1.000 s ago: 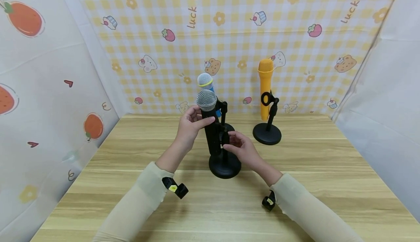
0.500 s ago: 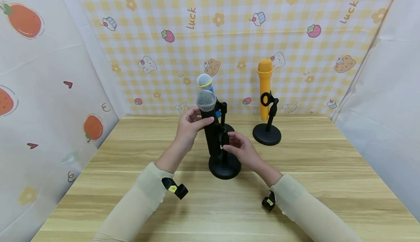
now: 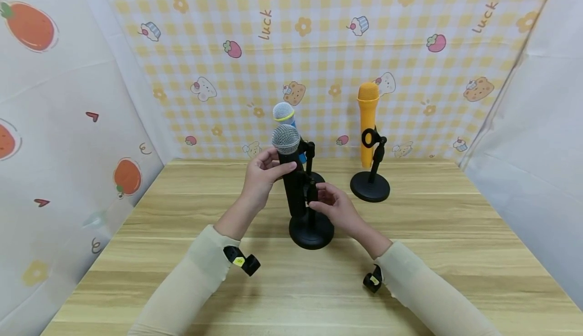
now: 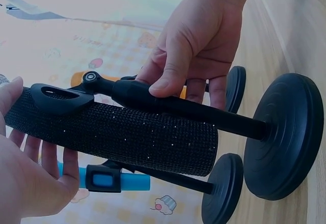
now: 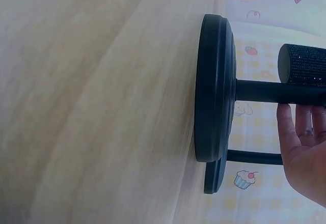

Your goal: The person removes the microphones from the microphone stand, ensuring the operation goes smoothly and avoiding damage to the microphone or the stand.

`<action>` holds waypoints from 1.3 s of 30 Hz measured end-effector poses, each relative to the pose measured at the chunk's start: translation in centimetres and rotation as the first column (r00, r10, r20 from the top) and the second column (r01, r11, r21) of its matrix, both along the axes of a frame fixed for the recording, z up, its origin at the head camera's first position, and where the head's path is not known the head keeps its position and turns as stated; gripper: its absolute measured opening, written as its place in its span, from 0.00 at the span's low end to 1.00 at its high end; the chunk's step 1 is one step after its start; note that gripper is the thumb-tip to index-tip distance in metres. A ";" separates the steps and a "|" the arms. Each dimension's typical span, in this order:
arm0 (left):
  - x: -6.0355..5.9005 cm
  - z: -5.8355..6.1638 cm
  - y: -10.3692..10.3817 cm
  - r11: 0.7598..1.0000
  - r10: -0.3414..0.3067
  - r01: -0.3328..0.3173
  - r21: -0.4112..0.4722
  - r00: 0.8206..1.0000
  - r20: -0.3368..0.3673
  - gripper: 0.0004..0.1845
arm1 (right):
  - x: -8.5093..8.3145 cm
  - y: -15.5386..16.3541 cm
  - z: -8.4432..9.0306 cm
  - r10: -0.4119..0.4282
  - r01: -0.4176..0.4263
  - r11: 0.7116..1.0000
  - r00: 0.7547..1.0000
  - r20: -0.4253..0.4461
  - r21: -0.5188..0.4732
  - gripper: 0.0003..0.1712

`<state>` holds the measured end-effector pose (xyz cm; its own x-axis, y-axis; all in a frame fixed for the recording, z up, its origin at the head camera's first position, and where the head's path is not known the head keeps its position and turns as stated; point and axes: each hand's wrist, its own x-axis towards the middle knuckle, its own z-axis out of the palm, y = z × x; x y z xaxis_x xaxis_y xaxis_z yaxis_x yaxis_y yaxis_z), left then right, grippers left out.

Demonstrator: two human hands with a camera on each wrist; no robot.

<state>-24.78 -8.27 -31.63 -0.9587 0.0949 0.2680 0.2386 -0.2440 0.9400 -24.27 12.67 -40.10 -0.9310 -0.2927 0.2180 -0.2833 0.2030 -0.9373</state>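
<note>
My left hand (image 3: 260, 178) grips a black sparkly microphone (image 3: 293, 192) with a silver mesh head, thumb on the near side and fingers behind. The microphone leans slightly, its lower end just above the round base of a black desktop microphone stand (image 3: 311, 234). In the left wrist view the stand's clip (image 4: 63, 99) lies around the microphone body. My right hand (image 3: 338, 208) holds the stand's post between thumb and fingers. Seen from the right wrist, its fingers (image 5: 288, 127) touch the post beside the microphone's lower end (image 5: 300, 66).
Behind the black microphone, a blue microphone (image 3: 284, 112) with a yellow ring sits in another stand (image 3: 310, 156). To the right, a yellow-orange microphone (image 3: 368, 108) stands behind a third stand (image 3: 371, 186). The wooden table (image 3: 410, 235) meets a checked cloth (image 3: 300, 63) at the back.
</note>
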 end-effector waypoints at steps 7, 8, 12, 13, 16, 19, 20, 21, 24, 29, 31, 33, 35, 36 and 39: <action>-0.2 0.0 -0.1 1.000 -0.010 0.010 -0.001 1.000 0.008 0.14 | -0.1 0.1 0.0 0.015 -0.015 1.000 1.000 0.005 -0.004 0.22; -0.2 0.0 -0.1 1.000 -0.009 0.009 -0.001 1.000 0.010 0.14 | -0.1 0.1 0.0 0.016 -0.016 1.000 1.000 0.008 -0.004 0.23; -0.2 0.1 -0.1 1.000 -0.008 0.008 0.001 1.000 0.023 0.15 | -0.2 0.1 0.0 0.017 -0.017 1.000 1.000 0.015 0.000 0.23; -0.2 0.1 -0.1 1.000 -0.007 0.007 0.002 1.000 0.027 0.15 | -0.1 0.1 0.0 0.019 -0.019 1.000 1.000 0.014 0.000 0.22; -0.1 0.3 -0.1 1.000 -0.007 0.007 0.008 0.999 0.042 0.16 | -0.1 0.1 0.3 0.021 -0.021 1.000 1.000 0.021 0.002 0.22; -0.1 0.3 -0.1 1.000 -0.007 0.006 0.013 0.998 0.059 0.17 | -0.2 0.0 0.3 0.022 -0.022 1.000 0.999 0.025 0.004 0.22; -0.1 0.3 -0.1 1.000 -0.006 0.006 0.014 0.998 0.062 0.17 | -0.2 0.0 0.3 0.021 -0.021 1.000 0.999 0.027 0.005 0.21; -0.1 0.3 -0.2 1.000 -0.006 0.005 0.016 0.998 0.066 0.16 | -0.3 0.1 0.1 0.019 -0.019 1.000 1.000 0.024 0.004 0.22; -0.2 0.3 -0.2 1.000 -0.010 0.008 0.019 0.998 0.064 0.16 | -0.3 0.1 0.0 0.017 -0.017 1.000 1.000 0.019 0.004 0.22; -0.3 0.2 -0.3 0.999 -0.022 0.020 0.032 0.998 0.067 0.14 | -0.3 0.0 0.2 0.018 -0.018 1.000 1.000 0.019 0.005 0.21; -0.3 0.2 -0.3 0.999 -0.025 0.022 0.037 0.997 0.073 0.13 | -0.2 0.1 0.2 0.019 -0.020 1.000 1.000 0.020 0.007 0.21; -0.4 0.2 -0.4 0.999 -0.024 0.020 0.041 0.996 0.081 0.13 | -0.2 0.1 0.2 0.017 -0.017 1.000 1.000 0.023 0.010 0.21; -0.4 0.3 -0.4 0.999 -0.023 0.019 0.043 0.996 0.088 0.14 | -0.2 0.1 0.2 0.019 -0.020 1.000 1.000 0.024 0.010 0.22; -0.4 0.3 -0.4 0.999 -0.023 0.019 0.045 0.996 0.089 0.14 | -0.2 0.1 0.2 0.017 -0.018 1.000 1.000 0.026 0.010 0.22; -0.4 0.4 -0.4 0.998 -0.029 0.025 0.050 0.995 0.091 0.16 | -0.2 0.1 0.2 0.015 -0.015 1.000 0.999 0.031 0.010 0.23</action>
